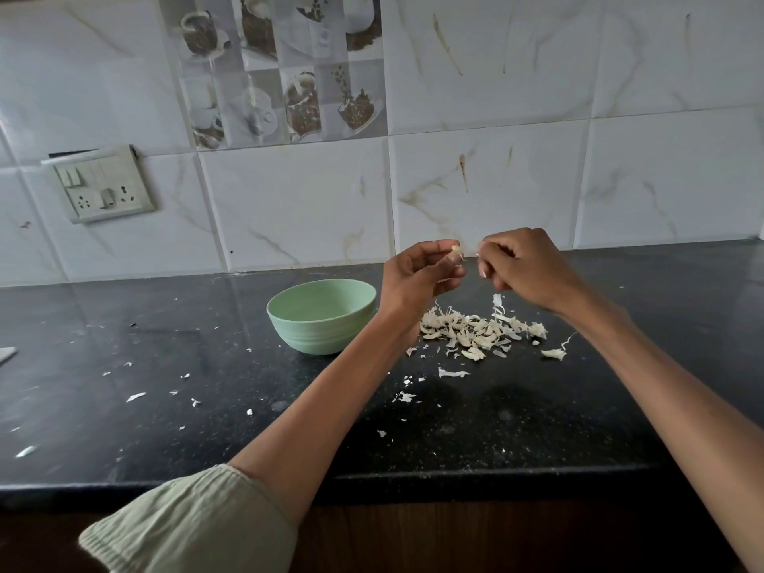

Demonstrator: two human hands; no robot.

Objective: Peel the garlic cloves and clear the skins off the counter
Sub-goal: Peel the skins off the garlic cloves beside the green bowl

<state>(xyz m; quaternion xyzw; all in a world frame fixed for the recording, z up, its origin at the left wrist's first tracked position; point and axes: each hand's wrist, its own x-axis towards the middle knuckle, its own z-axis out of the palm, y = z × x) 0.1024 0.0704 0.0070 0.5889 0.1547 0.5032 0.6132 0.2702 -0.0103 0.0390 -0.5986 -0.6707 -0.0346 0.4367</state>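
Both hands are raised above the black counter. My left hand pinches a small pale garlic clove between thumb and fingertips. My right hand is curled just to the right of it, and a thin strip of skin hangs below its fingers. Under the hands lies a heap of garlic skins and cloves. A pale green bowl stands to the left of the heap; the part of its inside that I see is empty.
Small skin scraps are scattered over the counter to the left and front. A tiled wall with a switch and socket plate stands behind. The counter's front edge runs below my forearms.
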